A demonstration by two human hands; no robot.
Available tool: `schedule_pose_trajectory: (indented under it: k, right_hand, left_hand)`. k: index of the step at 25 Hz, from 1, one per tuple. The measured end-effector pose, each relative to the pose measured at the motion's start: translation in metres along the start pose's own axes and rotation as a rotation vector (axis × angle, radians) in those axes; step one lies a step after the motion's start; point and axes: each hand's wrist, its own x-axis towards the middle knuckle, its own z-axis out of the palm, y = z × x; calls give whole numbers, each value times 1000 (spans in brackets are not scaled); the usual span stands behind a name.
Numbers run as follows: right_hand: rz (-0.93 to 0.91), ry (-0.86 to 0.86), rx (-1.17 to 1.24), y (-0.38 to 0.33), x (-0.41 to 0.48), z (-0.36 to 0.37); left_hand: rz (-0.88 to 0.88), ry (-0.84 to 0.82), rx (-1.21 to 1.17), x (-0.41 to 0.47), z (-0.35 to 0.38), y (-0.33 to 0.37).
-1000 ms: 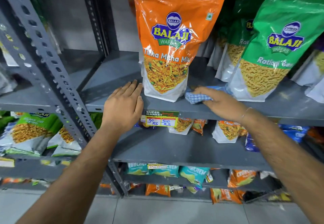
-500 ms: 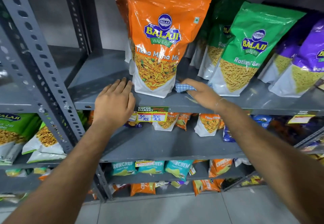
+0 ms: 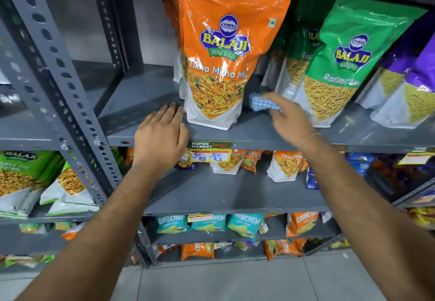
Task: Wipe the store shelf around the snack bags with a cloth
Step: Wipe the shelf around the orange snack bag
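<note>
Cloth (image 3: 260, 103), soft and light, sits bunched in right hand (image 3: 290, 118) fingers just right of orange bag (image 3: 226, 65); left hand (image 3: 160, 140) lies flat, fingers together, left of it; best gripped by its bunched middle

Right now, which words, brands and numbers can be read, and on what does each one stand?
"BALAJI WAFERS", "Tikha Mitha Mix": orange bag.
"BALAJI WAFERS", "Ratlami Sev", partly cut: green bag.
"SUPER MARKET", "90 RS", "50 RS": price tag.
"CRUNCHEM", partly hidden: teal bags.
Other tags: too blurred.
</note>
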Motion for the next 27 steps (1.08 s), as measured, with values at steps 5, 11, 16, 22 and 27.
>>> schedule_pose_trajectory:
  k: [5,11,16,22,27]
  right_hand:
    - [-57,-142,-79,-2,-58,22]
    - [-18,206,-164,-6,-87,-2]
    - [-41,49,-197,-26,-60,40]
    - [-270,-78,-276,-25,-157,77]
    - [-66,136,-16,-18,-143,30]
  left_hand:
    - [-3,11,5,2,3,-1]
    - [-2,14,6,2,5,0]
    - [4,5,-10,2,-1,0]
    - [24,25,-29,0,3,-1]
    - [-22,37,-114,-1,4,-1]
